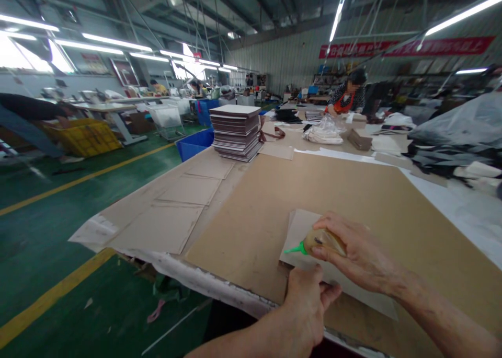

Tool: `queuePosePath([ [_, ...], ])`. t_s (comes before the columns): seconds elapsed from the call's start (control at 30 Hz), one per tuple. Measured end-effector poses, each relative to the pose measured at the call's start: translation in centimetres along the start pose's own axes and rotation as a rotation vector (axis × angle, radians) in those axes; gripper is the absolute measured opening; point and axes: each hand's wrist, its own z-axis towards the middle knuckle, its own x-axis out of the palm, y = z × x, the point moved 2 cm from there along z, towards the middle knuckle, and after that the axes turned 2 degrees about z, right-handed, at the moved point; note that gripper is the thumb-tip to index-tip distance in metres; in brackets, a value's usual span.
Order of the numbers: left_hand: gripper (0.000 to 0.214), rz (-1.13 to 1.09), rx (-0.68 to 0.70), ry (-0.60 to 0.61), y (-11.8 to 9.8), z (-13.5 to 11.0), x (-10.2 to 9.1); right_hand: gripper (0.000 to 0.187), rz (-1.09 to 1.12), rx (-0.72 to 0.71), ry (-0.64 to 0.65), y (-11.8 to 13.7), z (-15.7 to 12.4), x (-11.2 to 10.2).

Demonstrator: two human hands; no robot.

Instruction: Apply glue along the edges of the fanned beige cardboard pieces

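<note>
My right hand (356,248) is wrapped round a squeeze glue bottle (323,241) with yellowish contents. The bottle lies tilted on its side, its green nozzle (297,249) pointing left above a pale cardboard sheet (300,227). At the sheet's near edge is my left hand (308,300), fingers curled and gripping that edge; some of its fingertips are hidden. A large brown board (251,217) lies beneath the sheet on the table.
Several flat cardboard pieces (157,227) lie along the left of the table. Behind them rises a tall stack of boards (236,133), near a blue bin (194,145). Black material and plastic (451,133) are heaped at right. A co-worker (347,96) stands across the table.
</note>
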Motion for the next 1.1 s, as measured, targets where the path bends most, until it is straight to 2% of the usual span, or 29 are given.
queuePosePath([
  [0.07, 0.021, -0.011, 0.003, 0.033, 0.1, 0.2, 0.0, 0.019, 0.048, -0.040, 0.029, 0.5, -0.1, 0.1],
  [0.13, 0.020, -0.011, -0.007, 0.014, 0.3, 0.4, -0.2, 0.020, 0.070, -0.029, 0.038, 0.5, -0.2, 0.0],
  [0.27, 0.018, 0.002, -0.036, -0.064, 0.2, 0.3, -0.3, 0.026, 0.167, 0.133, -0.001, -1.1, -0.3, -0.4],
  [0.33, 0.018, 0.010, -0.043, -0.063, 0.0, 0.0, -0.1, 0.030, 0.251, 0.223, -0.027, -2.4, -0.2, -0.7],
  [0.4, 0.018, 0.008, -0.049, -0.046, -0.3, -0.4, 0.1, 0.032, 0.239, 0.266, -0.071, -3.5, 0.0, -0.9],
  [0.5, 0.016, -0.002, -0.059, -0.050, -0.4, -0.6, 0.3, 0.031, 0.062, 0.235, -0.116, -4.3, 0.4, -0.9],
  [0.6, 0.012, -0.008, -0.042, -0.066, -0.1, -0.5, 0.1, 0.028, -0.053, 0.199, -0.081, -4.0, 0.5, -0.5],
  [0.73, 0.013, 0.001, -0.016, -0.067, 0.3, 0.0, -0.2, 0.024, -0.032, 0.132, 0.026, -3.5, 0.8, -0.2],
  [0.93, 0.018, -0.007, -0.023, 0.024, 0.0, -0.1, -0.1, 0.027, -0.143, 0.200, -0.075, -5.4, 2.1, -1.0],
  [1.1, 0.021, 0.035, -0.039, 0.024, 0.0, -0.2, 0.1, 0.026, -0.057, 0.218, -0.011, -5.9, 2.1, -1.2],
])
